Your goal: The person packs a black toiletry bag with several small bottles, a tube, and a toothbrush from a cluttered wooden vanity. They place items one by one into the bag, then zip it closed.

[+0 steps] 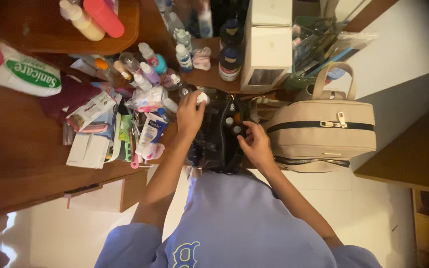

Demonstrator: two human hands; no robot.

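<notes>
— Dark fabric is sagging around the mouth of the black pouch, which is sitting at the edge of the wooden desk right in front of the person. What is the left hand doing?

— It is pinching a small white-capped container between thumb and fingertips, just above the pouch's far rim, beside the cluster of small bottles.

— And the right hand?

— Its fingers are curling at the pouch's right edge, seeming to be holding the opening apart; whether they are gripping the fabric or only resting on it, I cannot tell. Small capped items are already showing inside.

— How would you be handling this well?

— I would be keeping the opening wide with the right hand and lowering the container upright into a free gap, not dropping it onto the caps inside. The beige handbag is standing just beside the pouch on the right, and a white-and-blue tube is lying near the left wrist, so elbows are best kept tucked in.
</notes>
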